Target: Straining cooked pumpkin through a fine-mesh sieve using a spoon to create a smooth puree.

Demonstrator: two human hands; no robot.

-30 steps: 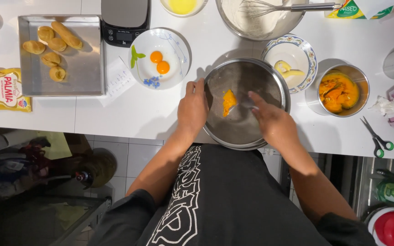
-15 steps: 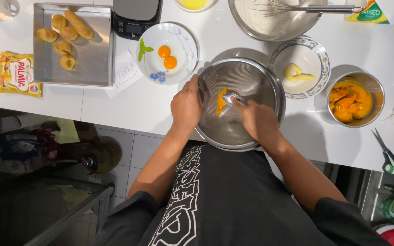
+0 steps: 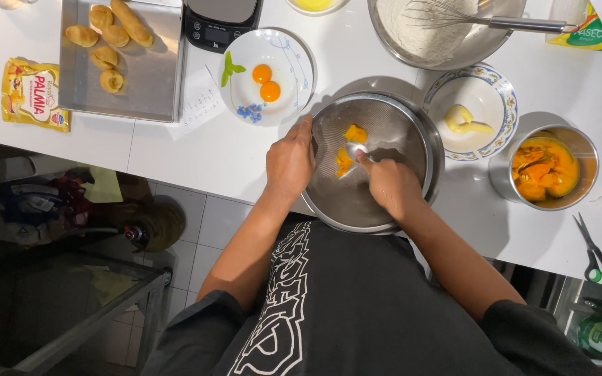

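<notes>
The right hand point(image 3: 393, 186) grips a spoon point(image 3: 354, 150), pressing orange pulp point(image 3: 343, 161) into the sieve point(image 3: 371, 160) at the counter's edge. The left hand point(image 3: 290, 159) clasps the sieve's rim. Nearby sits a plate with two yolks point(image 3: 266, 73).

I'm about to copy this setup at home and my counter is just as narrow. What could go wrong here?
The sieve bowl overhangs the counter edge; only the left hand on its rim steadies it, so hard pressing with the spoon in the right hand might tip it. The orange mash could smear over the rim. The scissors also lie near the edge and could be knocked off.
</notes>
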